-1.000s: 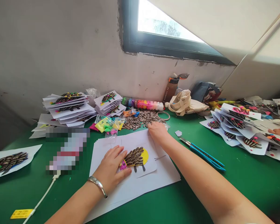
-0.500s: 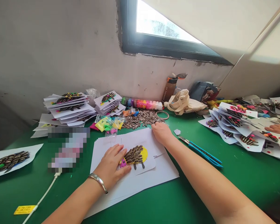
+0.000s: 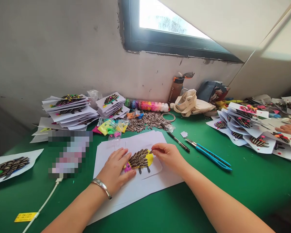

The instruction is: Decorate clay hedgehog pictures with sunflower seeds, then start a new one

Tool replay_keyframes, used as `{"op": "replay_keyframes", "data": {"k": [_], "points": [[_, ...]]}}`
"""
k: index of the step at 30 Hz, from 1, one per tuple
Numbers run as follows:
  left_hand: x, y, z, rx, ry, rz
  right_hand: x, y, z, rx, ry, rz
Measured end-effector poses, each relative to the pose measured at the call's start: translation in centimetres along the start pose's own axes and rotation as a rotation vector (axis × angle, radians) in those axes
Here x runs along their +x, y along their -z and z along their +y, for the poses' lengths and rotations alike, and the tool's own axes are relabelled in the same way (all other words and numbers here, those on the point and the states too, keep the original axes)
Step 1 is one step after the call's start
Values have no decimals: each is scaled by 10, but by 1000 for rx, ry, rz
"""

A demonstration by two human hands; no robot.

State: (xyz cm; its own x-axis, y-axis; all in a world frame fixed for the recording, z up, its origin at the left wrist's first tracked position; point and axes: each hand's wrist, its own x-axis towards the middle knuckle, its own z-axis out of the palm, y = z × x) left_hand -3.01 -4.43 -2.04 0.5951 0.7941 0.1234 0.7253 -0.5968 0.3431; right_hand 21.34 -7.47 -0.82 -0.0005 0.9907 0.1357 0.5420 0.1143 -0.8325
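My left hand (image 3: 118, 165) lies flat with fingers spread, pressing on a white card beside a hedgehog picture (image 3: 138, 159). Overlapping striped seeds cover most of its body, over yellow clay that shows at the right end; the face is pink clay and two dark seeds form legs. At that bare yellow clay (image 3: 149, 159), my right hand (image 3: 168, 155) pinches a dark sunflower seed (image 3: 151, 151) between thumb and fingertips. Whether the seed touches the clay I cannot tell. Under the card is a stack of white paper (image 3: 106, 200).
Loose sunflower seeds (image 3: 145, 121) lie behind the paper, near bags of coloured clay (image 3: 109, 127). To the right are a black pen (image 3: 178, 141) and a blue utility knife (image 3: 210, 156). Stacks of seed pictures (image 3: 68, 111) stand left. Another person's hand (image 3: 289, 128) is at far right.
My right hand has come back from beside the seed pile to the picture's right end, now with a seed in its fingertips. The pen is uncovered. My left hand stays put.
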Motion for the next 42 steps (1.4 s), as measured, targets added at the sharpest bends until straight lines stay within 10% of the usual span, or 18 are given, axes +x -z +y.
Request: {"op": "replay_keyframes", "data": {"k": [42], "points": [[-1, -1, 0, 11, -10, -10, -1, -12, -4, -420, 248, -12]]}}
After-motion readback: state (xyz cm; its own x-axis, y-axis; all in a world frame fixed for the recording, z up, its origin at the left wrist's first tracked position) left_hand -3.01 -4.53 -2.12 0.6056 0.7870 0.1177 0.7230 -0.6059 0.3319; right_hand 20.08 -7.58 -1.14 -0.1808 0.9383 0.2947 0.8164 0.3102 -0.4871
